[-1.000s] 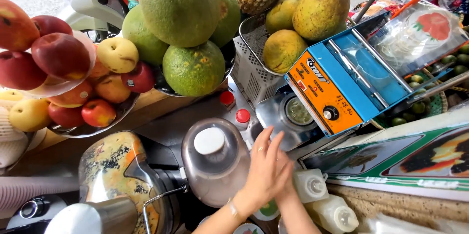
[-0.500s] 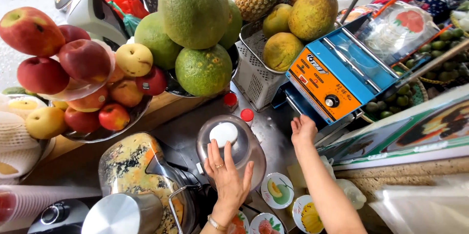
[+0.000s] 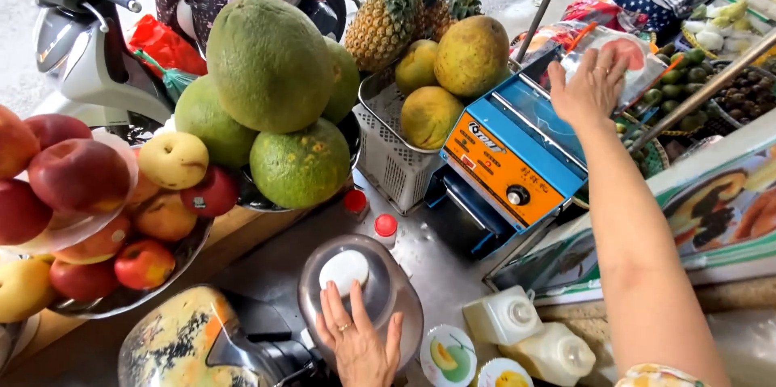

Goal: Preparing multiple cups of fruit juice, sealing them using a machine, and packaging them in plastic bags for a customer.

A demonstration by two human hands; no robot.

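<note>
- Left hand [image 3: 356,346]: laid palm-down on the clear domed blender lid with a white round cap [image 3: 386,294], fingers spread and resting against the dome, not curled round it; a ring shows on one finger.
- Right hand [image 3: 590,88]: arm stretched far forward, fingers apart and flat, holding nothing. It lies over the back edge of the blue metal sealing machine with an orange front panel [image 3: 505,169], at the clear plastic bag with a red print [image 3: 638,51]; whether it touches either cannot be told.
- Step in hand, as judged: steadying the lid with one hand while the other reaches toward the machine's far side.
- What a next move calls for, as judged: a closing of the right fingers before anything there can be lifted, and continued downward pressure on the lid.
- Surroundings: grey steel counter [image 3: 436,258]; two white squeeze bottles [image 3: 525,330] lying near the lid; green pomelos [image 3: 267,63] and red apples [image 3: 77,177] piled to the left.
</note>
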